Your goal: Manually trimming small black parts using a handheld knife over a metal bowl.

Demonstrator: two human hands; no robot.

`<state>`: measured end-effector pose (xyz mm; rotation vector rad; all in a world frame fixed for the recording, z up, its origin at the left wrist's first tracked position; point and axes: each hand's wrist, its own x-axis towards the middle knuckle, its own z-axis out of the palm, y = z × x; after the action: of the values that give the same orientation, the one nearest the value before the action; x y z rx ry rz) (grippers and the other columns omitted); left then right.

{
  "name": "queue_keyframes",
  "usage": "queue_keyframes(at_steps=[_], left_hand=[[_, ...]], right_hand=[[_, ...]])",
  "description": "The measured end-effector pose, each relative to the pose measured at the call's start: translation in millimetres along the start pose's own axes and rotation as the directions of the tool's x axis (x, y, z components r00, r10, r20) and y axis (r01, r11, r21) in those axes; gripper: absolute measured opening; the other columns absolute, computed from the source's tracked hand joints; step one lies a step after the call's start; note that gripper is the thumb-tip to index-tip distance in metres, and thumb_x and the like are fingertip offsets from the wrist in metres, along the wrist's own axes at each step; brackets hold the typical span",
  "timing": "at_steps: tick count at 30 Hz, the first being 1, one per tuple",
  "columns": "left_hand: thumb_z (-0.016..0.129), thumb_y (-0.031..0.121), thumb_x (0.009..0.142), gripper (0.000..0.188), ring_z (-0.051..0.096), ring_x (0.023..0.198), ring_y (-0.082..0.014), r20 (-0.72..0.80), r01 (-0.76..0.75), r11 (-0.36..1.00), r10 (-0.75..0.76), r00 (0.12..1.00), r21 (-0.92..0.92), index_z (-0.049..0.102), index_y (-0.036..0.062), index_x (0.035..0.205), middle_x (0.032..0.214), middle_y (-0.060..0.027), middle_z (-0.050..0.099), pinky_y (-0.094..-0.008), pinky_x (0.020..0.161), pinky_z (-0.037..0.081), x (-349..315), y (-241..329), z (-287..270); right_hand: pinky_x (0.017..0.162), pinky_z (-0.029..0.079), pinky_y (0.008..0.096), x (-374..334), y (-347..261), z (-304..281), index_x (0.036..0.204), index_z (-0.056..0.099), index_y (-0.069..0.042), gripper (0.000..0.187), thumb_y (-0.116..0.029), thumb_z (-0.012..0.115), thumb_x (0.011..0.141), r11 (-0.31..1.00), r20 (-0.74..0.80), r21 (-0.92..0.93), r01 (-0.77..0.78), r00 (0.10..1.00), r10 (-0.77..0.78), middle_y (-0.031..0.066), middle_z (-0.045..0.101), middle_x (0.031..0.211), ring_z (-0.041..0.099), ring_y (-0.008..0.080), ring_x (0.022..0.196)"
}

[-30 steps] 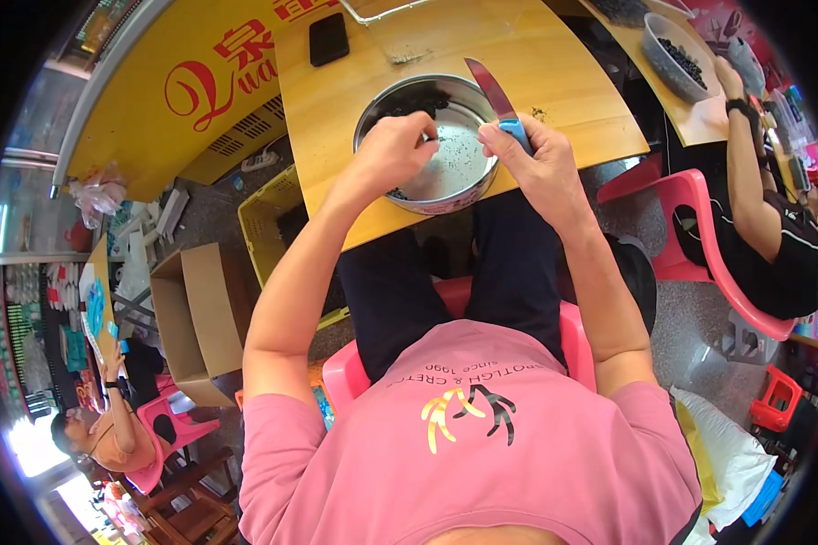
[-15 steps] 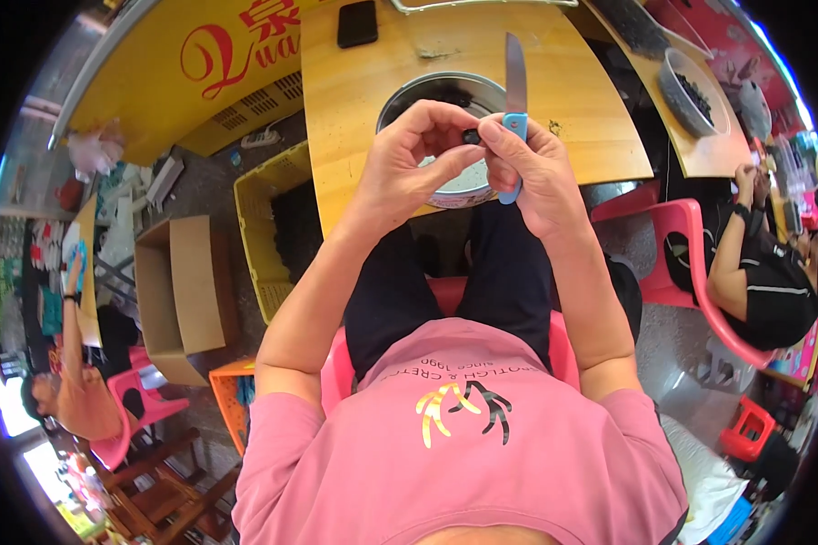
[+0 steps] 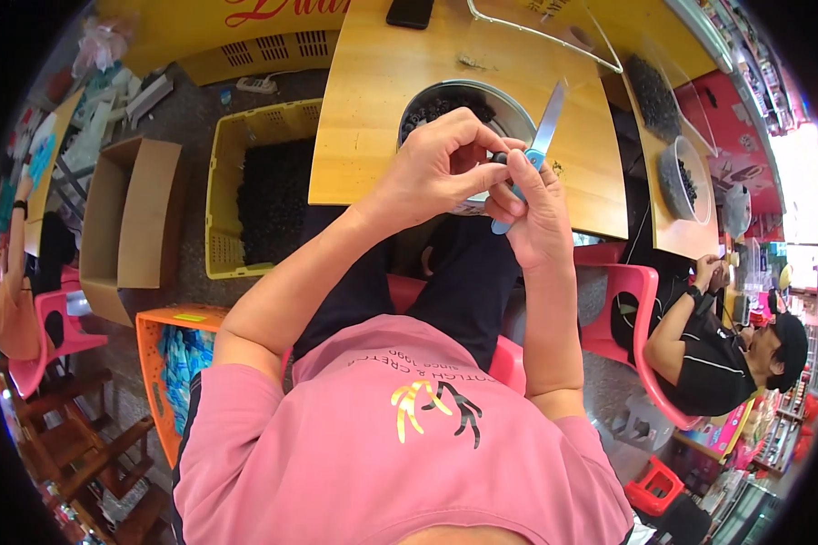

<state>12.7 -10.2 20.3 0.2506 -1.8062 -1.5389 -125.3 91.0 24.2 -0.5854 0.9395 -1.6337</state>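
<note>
My left hand (image 3: 432, 173) pinches a small dark round piece (image 3: 499, 158) between thumb and fingers. Close against it, my right hand (image 3: 543, 213) is wrapped round the blue handle of a knife (image 3: 547, 123), whose bare blade points up and away to the right. The right thumb lies near the dark piece. Both hands are above the near rim of a round metal tin (image 3: 516, 116) that holds many small black pieces. My left hand hides part of the tin.
The tin stands on a wooden table (image 3: 364, 118) with a black phone (image 3: 410, 13) at its far edge. A yellow crate (image 3: 216, 204) of black pieces and a cardboard box (image 3: 145, 213) are at left. Another person (image 3: 704, 350) sits at right, near a clear bowl (image 3: 697, 195).
The view has turned, shifting the table and crate. The knife blade now leans farther right. Both hands keep their holds, close together by the tin.
</note>
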Motion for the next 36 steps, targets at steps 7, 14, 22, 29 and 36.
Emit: queue_keyframes(at_steps=[7,14,22,29,36], left_hand=[[0.066,0.008,0.09,0.015,0.06,0.088,-0.007,-0.073,0.059,0.944,-0.087,0.994,-0.323,0.06,0.0024,0.102,0.1,-0.0019,0.064,-0.0243,0.08,0.048,-3,-8,8],[0.066,0.01,0.092,0.016,0.059,0.09,-0.0075,-0.118,0.035,0.909,-0.092,0.989,-0.416,0.059,0.0038,0.104,0.098,-0.0017,0.064,-0.0242,0.081,0.047,-5,-14,15],[0.064,0.014,0.093,0.018,0.054,0.072,-0.0057,-0.118,0.066,0.904,-0.127,0.985,-0.423,0.055,0.002,0.104,0.085,-0.0004,0.059,-0.0197,0.065,0.046,-4,-8,3],[0.061,0.012,0.095,0.016,0.052,0.071,-0.0093,-0.109,0.07,0.916,-0.123,0.986,-0.396,0.056,0.0031,0.107,0.08,-0.0018,0.058,-0.0232,0.066,0.043,-6,-7,5],[0.062,0.011,0.094,0.017,0.054,0.072,-0.0085,-0.097,0.078,0.891,-0.135,0.986,-0.448,0.056,0.0016,0.106,0.082,-0.0024,0.059,-0.0223,0.066,0.045,-5,-11,5]], right_hand=[[0.047,0.035,0.0184,2,-6,6,0.113,0.061,-0.003,0.023,-0.015,0.061,0.094,0.997,-0.02,-0.068,0.038,0.999,-0.039,-0.0008,0.059,0.082,0.042,0.0033,0.053],[0.049,0.036,0.0191,1,-11,5,0.111,0.063,-0.001,0.023,-0.017,0.06,0.095,0.963,-0.057,-0.239,0.121,0.989,-0.139,0.0017,0.063,0.083,0.044,0.0035,0.055],[0.06,0.045,0.0217,-6,-20,6,0.103,0.066,0.0,0.015,-0.009,0.064,0.091,0.035,0.379,-0.881,0.473,0.747,-0.547,0.0061,0.065,0.087,0.059,0.0103,0.068],[0.052,0.043,0.0235,-3,-17,3,0.103,0.068,-0.003,0.016,-0.006,0.068,0.087,-0.065,0.418,-0.887,0.457,0.735,-0.534,0.0066,0.064,0.087,0.057,0.0115,0.061],[0.052,0.043,0.0236,-1,-16,0,0.104,0.069,-0.004,0.018,-0.005,0.069,0.086,-0.065,0.414,-0.886,0.459,0.723,-0.553,0.0058,0.064,0.085,0.055,0.0108,0.06]])
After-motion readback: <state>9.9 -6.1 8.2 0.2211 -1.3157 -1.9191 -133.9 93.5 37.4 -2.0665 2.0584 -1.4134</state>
